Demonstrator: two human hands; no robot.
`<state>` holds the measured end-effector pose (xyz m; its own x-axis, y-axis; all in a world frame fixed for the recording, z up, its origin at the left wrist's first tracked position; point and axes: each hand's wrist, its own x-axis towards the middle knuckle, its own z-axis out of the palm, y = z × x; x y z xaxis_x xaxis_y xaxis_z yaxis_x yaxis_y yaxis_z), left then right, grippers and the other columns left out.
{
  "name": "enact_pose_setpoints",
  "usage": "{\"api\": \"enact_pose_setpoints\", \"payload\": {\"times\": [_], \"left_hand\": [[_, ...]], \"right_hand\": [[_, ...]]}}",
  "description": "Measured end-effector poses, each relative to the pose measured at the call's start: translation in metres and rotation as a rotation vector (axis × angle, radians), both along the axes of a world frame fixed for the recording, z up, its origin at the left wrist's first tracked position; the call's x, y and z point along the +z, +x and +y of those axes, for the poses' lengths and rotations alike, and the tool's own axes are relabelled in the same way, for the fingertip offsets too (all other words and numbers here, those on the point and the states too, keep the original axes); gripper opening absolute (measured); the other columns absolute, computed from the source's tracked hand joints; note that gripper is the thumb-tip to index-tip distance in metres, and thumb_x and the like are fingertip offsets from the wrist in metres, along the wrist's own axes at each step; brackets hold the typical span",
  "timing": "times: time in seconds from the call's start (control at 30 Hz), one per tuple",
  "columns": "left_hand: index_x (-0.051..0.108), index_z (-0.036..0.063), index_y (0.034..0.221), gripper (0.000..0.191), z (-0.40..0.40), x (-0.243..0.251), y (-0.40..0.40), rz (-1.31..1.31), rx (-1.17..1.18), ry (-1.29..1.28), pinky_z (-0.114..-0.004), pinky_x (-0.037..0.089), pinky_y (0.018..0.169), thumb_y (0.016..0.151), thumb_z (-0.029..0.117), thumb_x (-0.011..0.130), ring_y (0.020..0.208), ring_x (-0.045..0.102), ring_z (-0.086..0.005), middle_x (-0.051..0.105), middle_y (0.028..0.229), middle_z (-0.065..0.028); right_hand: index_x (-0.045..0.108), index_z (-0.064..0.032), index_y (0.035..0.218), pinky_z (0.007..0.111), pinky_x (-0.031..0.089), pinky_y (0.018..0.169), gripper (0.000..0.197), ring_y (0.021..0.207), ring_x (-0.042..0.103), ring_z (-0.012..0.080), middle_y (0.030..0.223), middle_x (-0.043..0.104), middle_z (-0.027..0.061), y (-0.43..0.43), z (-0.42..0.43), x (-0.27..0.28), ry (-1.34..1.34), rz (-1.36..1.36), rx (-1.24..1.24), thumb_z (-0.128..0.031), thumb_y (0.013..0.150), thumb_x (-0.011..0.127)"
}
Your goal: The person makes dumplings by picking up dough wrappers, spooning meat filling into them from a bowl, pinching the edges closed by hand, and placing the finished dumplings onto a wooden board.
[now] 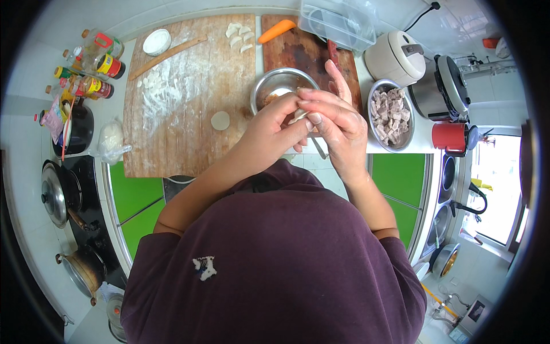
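My left hand (279, 124) and my right hand (339, 120) pinch a folded dumpling (299, 115) between thumbs and fingers, over the near side of a steel bowl (259, 88) of filling. Fingers partly hide the dumpling, the filling and the bowl. A metal utensil handle (318, 147) shows below my hands. One round dough wrapper (220, 121) lies flat on the floured wooden board (184, 155). Small dough pieces (150, 80) lie farther left, near a wooden rolling pin (167, 57) and a white bowl of flour (157, 42). Several folded dumplings (239, 34) rest at the board's far edge.
On a darker cutting board (309, 56) lie an orange peeled carrot (277, 31) and a red-handled knife (332, 52), with a plastic container (337, 23) behind. A steel bowl of cut meat (390, 116) and a rice cooker (394, 58) stand right; bottles (96, 64) and bagged dough (111, 139) left.
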<state>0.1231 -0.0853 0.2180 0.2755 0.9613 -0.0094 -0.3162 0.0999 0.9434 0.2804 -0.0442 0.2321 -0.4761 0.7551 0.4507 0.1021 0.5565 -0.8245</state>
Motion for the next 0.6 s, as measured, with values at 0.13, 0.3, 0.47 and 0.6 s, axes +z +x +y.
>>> {"api": "enact_pose_setpoints", "payload": {"times": [0.13,0.3,0.47,0.6], "left_hand": [[0.049,0.0009,0.116,0.025,0.001,0.0,0.003,-0.035,0.015,0.034,-0.024,0.051,0.061,0.092,0.007,0.052,0.073,0.059,-0.0098,0.058,0.091,-0.0048],[0.049,0.0,0.117,0.026,-0.002,-0.002,0.002,-0.033,0.048,-0.008,-0.025,0.052,0.064,0.092,0.007,0.051,0.071,0.059,-0.0094,0.058,0.088,-0.0053],[0.05,-0.0016,0.114,0.024,-0.002,-0.003,0.0,-0.057,0.053,-0.042,-0.023,0.049,0.062,0.092,0.008,0.051,0.068,0.057,-0.0079,0.058,0.085,-0.0041],[0.052,-0.0023,0.114,0.025,-0.003,-0.004,-0.004,0.052,0.055,-0.035,-0.022,0.047,0.061,0.091,0.009,0.053,0.066,0.055,-0.0066,0.058,0.083,-0.0028]], "right_hand": [[0.071,-0.0046,0.092,0.047,0.026,0.108,0.017,0.13,0.036,0.0357,0.117,0.062,0.0107,-0.009,-0.004,0.008,-0.069,0.017,-0.101,-0.015,0.08,0.065],[0.07,-0.0038,0.09,0.047,0.025,0.108,0.016,0.128,0.037,0.0333,0.115,0.062,0.0121,0.002,0.004,-0.003,-0.009,-0.022,0.029,-0.014,0.079,0.065],[0.07,-0.0048,0.098,0.046,0.026,0.108,0.021,0.134,0.032,0.0337,0.111,0.066,0.0096,-0.016,-0.003,0.001,-0.115,0.117,-0.154,-0.014,0.081,0.063],[0.069,-0.0054,0.102,0.045,0.026,0.108,0.024,0.134,0.031,0.0341,0.114,0.064,0.0109,-0.002,0.009,-0.005,0.041,-0.093,0.044,-0.014,0.08,0.063]]}}
